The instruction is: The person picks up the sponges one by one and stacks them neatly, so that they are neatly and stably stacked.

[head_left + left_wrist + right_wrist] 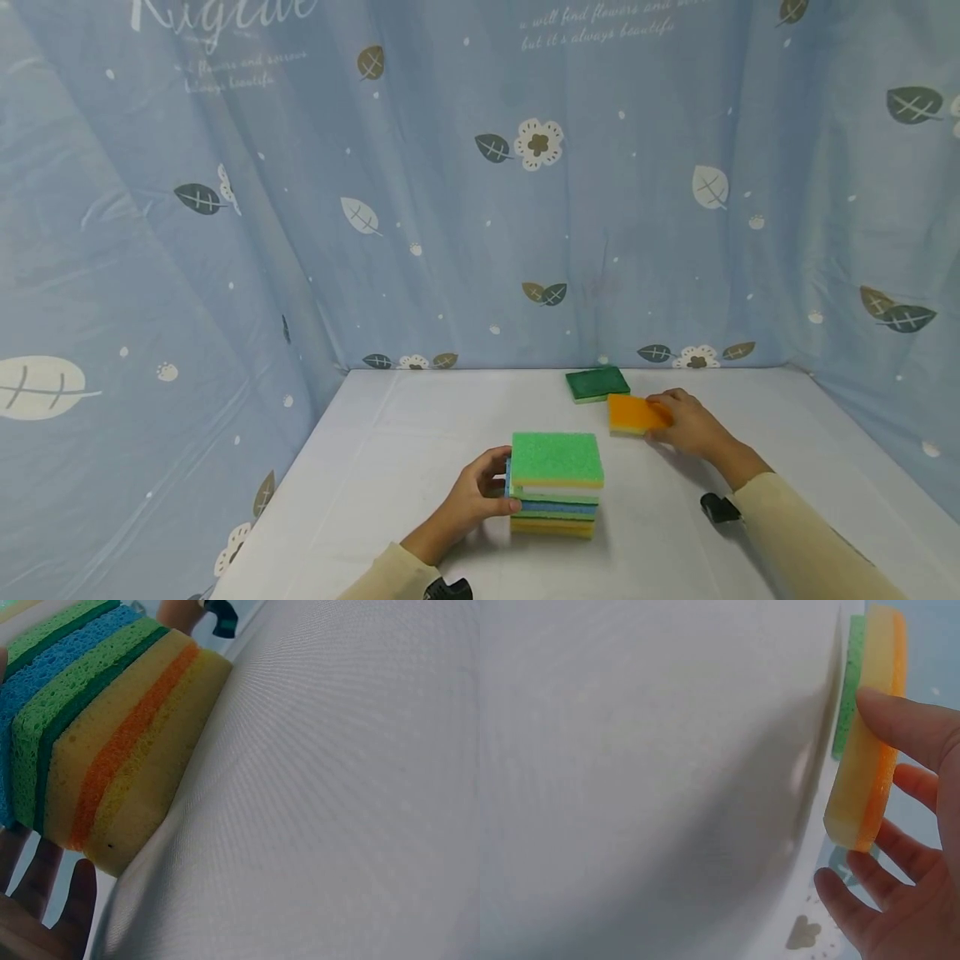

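Observation:
A stack of sponges (557, 460) in green, blue, yellow and orange layers stands on the table, a bright green one on top. My left hand (480, 483) holds the stack's left side, thumb at the front and fingers behind. In the left wrist view the lower layers of the stack (112, 750) show close up above the fingers. Farther back and to the right, my right hand (690, 427) grips an orange sponge (632, 414) by its right end. The right wrist view shows the thumb on the pale yellow side of this orange sponge (859, 787).
Behind the orange sponge, a dark green sponge (597, 383) lies flat near the table's back edge. The white-covered table (420, 442) meets a blue printed curtain (450, 208) at the back and sides.

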Demonstrator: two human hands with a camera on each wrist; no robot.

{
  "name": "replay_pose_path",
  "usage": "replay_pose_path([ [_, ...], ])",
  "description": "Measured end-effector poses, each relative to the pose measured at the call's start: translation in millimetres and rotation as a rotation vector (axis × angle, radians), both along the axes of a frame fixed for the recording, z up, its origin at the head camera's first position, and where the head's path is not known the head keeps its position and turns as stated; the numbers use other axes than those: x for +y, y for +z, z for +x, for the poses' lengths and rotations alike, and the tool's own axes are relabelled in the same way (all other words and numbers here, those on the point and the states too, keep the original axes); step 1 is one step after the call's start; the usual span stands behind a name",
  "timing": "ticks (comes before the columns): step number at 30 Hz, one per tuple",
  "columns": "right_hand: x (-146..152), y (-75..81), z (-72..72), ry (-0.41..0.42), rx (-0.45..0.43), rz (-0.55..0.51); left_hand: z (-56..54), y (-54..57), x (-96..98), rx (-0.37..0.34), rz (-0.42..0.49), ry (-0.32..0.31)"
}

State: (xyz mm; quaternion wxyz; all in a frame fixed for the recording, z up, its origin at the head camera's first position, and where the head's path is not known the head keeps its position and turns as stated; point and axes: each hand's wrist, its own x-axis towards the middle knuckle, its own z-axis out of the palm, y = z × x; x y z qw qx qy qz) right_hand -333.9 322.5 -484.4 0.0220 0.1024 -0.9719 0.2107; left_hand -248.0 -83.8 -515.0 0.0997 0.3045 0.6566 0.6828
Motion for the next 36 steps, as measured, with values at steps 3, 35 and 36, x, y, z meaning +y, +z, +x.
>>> replay_pose_path([
  [3,0,2.5,1.7,0.018,0.020,0.001,0.3,0.1,0.0,-0.002,-0.006,0.006],
  [35,-21,31.4,22.1,0.110,0.140,-0.020,1.5,1.9,1.2,0.001,-0.031,0.018],
  [36,-22,32.3,23.1,0.108,0.139,-0.024,1.6,1.9,1.1,-0.008,-0.030,0.017],
])
